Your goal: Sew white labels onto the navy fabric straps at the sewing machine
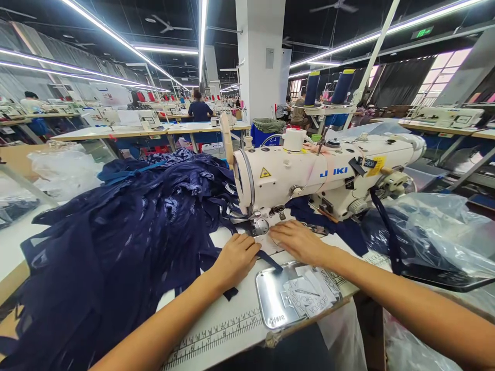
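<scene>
My left hand (pixel 236 260) is curled closed on a navy fabric strip (pixel 271 261), whose ends stick out on either side of the fingers. Flat on the machine bed, my right hand (pixel 299 241) has its fingers stretched toward the presser foot area; anything under them is hidden. Both hands are just in front of the white sewing machine (pixel 286 172), close to its round metal plate (pixel 261 226). Below the right hand, several white printed labels (pixel 309 293) lie on a shiny metal cover plate (pixel 273 304).
A large heap of navy garments (pixel 116 247) covers the table's left side. Clear plastic bags (pixel 444 232) with dark fabric lie at the right. A printed ruler scale (pixel 216 332) runs along the front edge. Thread cones (pixel 342 87) and other workers (pixel 200 108) are behind.
</scene>
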### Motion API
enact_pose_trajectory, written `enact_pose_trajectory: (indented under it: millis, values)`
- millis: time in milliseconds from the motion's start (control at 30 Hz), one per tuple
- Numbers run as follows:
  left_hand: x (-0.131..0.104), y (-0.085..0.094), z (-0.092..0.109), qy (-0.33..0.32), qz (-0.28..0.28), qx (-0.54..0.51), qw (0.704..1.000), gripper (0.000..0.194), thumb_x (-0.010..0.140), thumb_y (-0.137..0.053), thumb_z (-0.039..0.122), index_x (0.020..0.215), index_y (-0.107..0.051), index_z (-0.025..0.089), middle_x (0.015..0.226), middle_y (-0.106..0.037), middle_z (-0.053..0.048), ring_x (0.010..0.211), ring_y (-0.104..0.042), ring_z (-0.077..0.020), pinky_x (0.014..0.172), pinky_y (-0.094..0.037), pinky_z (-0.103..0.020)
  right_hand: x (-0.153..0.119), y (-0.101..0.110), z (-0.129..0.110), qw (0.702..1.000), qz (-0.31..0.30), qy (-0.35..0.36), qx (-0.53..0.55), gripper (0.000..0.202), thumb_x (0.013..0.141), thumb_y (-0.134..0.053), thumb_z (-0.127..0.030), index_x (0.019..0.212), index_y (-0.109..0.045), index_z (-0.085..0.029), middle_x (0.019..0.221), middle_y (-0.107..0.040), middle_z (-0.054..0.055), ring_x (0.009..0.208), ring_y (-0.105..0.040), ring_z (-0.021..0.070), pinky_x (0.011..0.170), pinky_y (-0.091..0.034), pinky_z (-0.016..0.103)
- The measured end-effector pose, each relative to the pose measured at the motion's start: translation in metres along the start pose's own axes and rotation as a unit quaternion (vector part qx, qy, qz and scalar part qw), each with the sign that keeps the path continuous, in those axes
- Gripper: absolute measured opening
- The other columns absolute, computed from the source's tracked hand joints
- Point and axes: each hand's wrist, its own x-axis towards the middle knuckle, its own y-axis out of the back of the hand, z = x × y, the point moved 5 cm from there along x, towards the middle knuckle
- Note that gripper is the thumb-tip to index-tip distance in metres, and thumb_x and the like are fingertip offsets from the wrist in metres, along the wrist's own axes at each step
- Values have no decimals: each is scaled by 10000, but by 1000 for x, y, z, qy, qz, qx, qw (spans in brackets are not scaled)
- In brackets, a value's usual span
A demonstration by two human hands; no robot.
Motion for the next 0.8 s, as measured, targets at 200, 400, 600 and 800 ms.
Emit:
enact_pose_trajectory:
  millis: [200, 400, 600, 800]
  values:
    - [-21, 23, -34, 44, -9, -48, 998, 369, 717, -535, 184, 1084, -517, 156, 1096, -562, -108, 1051, -478, -235, 896, -382, -395, 2, -9, 27, 992, -11, -123, -26, 260, 874, -377, -218, 962, -605, -128, 1003, -601, 102, 1000, -480, 217, 945, -226, 406]
    - [-12, 25, -49, 60, -84, -17, 995, 325, 716, -438, 99, 1008, -570, 156, 1084, -576, -105, 1050, -500, -217, 874, -393, -367, 16, 4, -24, 985, -55, -148, 64, 397, 749, -508, -514, 865, -571, -140, 855, -608, 83, 797, -541, 214, 748, -345, 339]
    - [1, 12, -76, 86, -121, 53, 987, 444, 649, -413, 6, 1034, -573, 161, 1144, -553, -117, 1088, -478, -250, 876, -374, -406, 30, -4, -36, 974, -157, -162, 25, 173, 789, -442, -182, 878, -585, -144, 853, -634, 84, 775, -568, 202, 765, -339, 314]
    - [-8, 45, -87, 143, -67, -3, 987, 239, 748, -412, 149, 883, -609, 167, 902, -631, -45, 854, -568, -185, 773, -425, -314, 27, -5, 2, 965, -117, -207, 109, 224, 809, -426, -202, 936, -609, -182, 857, -645, 45, 810, -566, 200, 708, -351, 268]
